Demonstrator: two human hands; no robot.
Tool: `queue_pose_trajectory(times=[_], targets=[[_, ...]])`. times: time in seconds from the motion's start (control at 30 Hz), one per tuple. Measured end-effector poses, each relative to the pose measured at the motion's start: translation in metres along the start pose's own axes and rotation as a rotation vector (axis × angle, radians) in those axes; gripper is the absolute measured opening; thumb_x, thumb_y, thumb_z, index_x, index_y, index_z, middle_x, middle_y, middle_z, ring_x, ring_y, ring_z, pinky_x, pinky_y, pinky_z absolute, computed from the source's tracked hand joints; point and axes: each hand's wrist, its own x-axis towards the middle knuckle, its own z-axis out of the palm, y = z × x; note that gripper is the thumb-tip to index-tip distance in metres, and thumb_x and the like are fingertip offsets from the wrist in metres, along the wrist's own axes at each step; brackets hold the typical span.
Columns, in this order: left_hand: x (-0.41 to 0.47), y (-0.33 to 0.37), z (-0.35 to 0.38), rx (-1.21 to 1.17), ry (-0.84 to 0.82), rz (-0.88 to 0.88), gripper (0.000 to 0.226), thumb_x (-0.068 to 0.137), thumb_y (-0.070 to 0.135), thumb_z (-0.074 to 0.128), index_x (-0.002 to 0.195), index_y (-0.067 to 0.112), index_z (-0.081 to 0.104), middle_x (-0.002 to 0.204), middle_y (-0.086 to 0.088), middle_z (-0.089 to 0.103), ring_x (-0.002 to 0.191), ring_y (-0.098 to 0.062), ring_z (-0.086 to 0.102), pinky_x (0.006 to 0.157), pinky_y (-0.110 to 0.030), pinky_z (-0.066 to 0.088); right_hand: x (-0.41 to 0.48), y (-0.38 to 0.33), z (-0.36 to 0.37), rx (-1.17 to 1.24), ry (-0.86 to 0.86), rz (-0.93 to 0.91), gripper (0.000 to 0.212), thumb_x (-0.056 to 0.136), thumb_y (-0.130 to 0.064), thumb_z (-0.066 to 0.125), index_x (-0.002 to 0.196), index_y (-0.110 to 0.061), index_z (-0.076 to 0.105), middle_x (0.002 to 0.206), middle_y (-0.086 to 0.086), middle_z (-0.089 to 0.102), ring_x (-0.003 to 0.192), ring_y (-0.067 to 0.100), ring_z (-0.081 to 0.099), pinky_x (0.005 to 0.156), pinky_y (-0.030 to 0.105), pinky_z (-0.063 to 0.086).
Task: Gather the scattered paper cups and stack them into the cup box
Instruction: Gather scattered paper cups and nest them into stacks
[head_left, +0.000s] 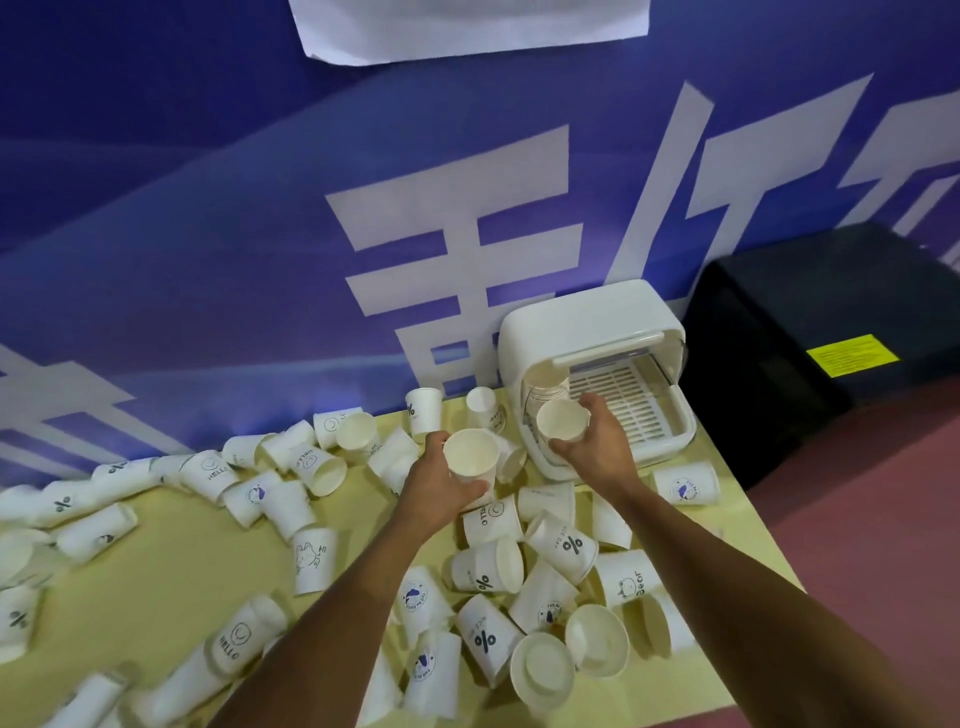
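Observation:
Several white paper cups (558, 545) with printed logos lie scattered and tipped over across a pale yellow table (156, 561). The white cup box (587, 322) stands at the table's far right with its lid raised, a stack of cups (543, 389) inside at its left and a slatted tray on the right. My left hand (441, 493) grips an upright paper cup (470, 457) above the table's middle. My right hand (597, 436) holds a second cup (562, 420) at the box's front opening, beside the stack.
A blue wall with large white characters (462, 249) rises right behind the table. A black cabinet (821, 332) with a yellow label stands to the right of the box. The red floor (872, 519) lies beyond the table's right edge.

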Motion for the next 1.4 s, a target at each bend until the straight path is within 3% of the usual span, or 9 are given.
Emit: queue_pose_trajectory(times=[0.13, 0.27, 0.5, 0.63, 0.73, 0.9, 1.07, 1.27, 1.4], targets=[[0.005, 0.006, -0.005, -0.034, 0.018, 0.009, 0.071, 0.071, 0.030, 0.084, 0.126, 0.020, 0.041, 0.113, 0.002, 0.059, 0.104, -0.019, 0.056, 0.082, -0.030, 0.045, -0.011, -0.016, 0.005, 0.008, 0.022, -0.074, 0.071, 0.080, -0.032, 0.080, 0.142, -0.017, 0.048, 0.138, 0.000, 0.056, 0.127, 0.018, 0.052, 0.102, 0.030, 0.041], [0.006, 0.013, -0.008, -0.091, 0.022, 0.058, 0.066, 0.070, 0.034, 0.084, 0.123, 0.026, 0.047, 0.110, 0.009, 0.062, 0.101, -0.013, 0.058, 0.077, -0.025, 0.045, -0.021, -0.039, 0.024, 0.116, -0.111, -0.104, 0.062, 0.083, -0.044, 0.076, 0.137, -0.022, 0.054, 0.132, -0.007, 0.061, 0.120, 0.009, 0.056, 0.097, 0.023, 0.042], [-0.003, 0.015, -0.012, -0.122, -0.014, 0.124, 0.064, 0.071, 0.036, 0.084, 0.125, 0.036, 0.050, 0.110, 0.018, 0.062, 0.098, -0.004, 0.059, 0.073, -0.016, 0.045, -0.025, -0.053, 0.042, 0.206, -0.254, -0.043, 0.078, 0.076, -0.051, 0.081, 0.140, -0.021, 0.049, 0.126, -0.005, 0.063, 0.113, 0.013, 0.061, 0.096, 0.031, 0.053], [-0.005, 0.010, -0.010, -0.141, -0.009, 0.135, 0.069, 0.068, 0.040, 0.085, 0.128, 0.035, 0.050, 0.110, 0.017, 0.063, 0.098, -0.004, 0.061, 0.077, -0.019, 0.050, -0.028, -0.047, 0.043, 0.247, -0.285, -0.034, 0.080, 0.071, -0.049, 0.085, 0.138, -0.021, 0.051, 0.124, -0.005, 0.064, 0.108, 0.010, 0.063, 0.085, 0.022, 0.055], [-0.007, 0.009, -0.005, -0.148, -0.025, 0.139, 0.072, 0.069, 0.038, 0.085, 0.131, 0.033, 0.049, 0.110, 0.016, 0.062, 0.097, -0.004, 0.060, 0.079, -0.020, 0.050, -0.031, -0.042, 0.041, 0.214, -0.294, -0.043, 0.082, 0.067, -0.051, 0.085, 0.136, -0.022, 0.051, 0.123, -0.006, 0.065, 0.107, 0.011, 0.064, 0.090, 0.032, 0.058], [-0.006, -0.003, 0.001, -0.106, -0.081, 0.087, 0.081, 0.071, 0.038, 0.084, 0.139, 0.030, 0.041, 0.118, 0.006, 0.056, 0.105, -0.013, 0.055, 0.087, -0.027, 0.047, -0.024, -0.031, 0.023, 0.176, -0.128, -0.066, 0.075, 0.074, -0.042, 0.084, 0.138, -0.020, 0.051, 0.123, -0.005, 0.061, 0.111, 0.016, 0.060, 0.093, 0.034, 0.054], [-0.006, -0.035, -0.009, -0.029, -0.075, -0.006, 0.071, 0.075, 0.036, 0.081, 0.135, 0.022, 0.048, 0.123, 0.000, 0.055, 0.108, -0.018, 0.056, 0.092, -0.032, 0.048, -0.003, -0.016, -0.001, 0.109, 0.077, -0.038, 0.076, 0.074, -0.044, 0.083, 0.138, -0.018, 0.051, 0.128, 0.001, 0.061, 0.115, 0.020, 0.057, 0.098, 0.042, 0.051], [-0.009, -0.060, -0.025, -0.029, -0.042, -0.079, 0.075, 0.072, 0.034, 0.084, 0.135, 0.021, 0.047, 0.121, -0.001, 0.055, 0.107, -0.018, 0.055, 0.091, -0.031, 0.048, 0.006, -0.014, 0.005, 0.091, 0.137, -0.017, 0.075, 0.076, -0.045, 0.083, 0.138, -0.017, 0.052, 0.131, 0.004, 0.060, 0.118, 0.023, 0.057, 0.099, 0.045, 0.051], [-0.011, -0.069, -0.031, -0.002, -0.027, -0.109, 0.074, 0.072, 0.036, 0.084, 0.134, 0.020, 0.047, 0.122, -0.002, 0.055, 0.109, -0.018, 0.055, 0.089, -0.029, 0.046, 0.005, -0.013, 0.008, 0.062, 0.128, -0.056, 0.068, 0.076, -0.038, 0.083, 0.134, -0.019, 0.053, 0.125, 0.001, 0.060, 0.114, 0.020, 0.056, 0.090, 0.035, 0.048]])
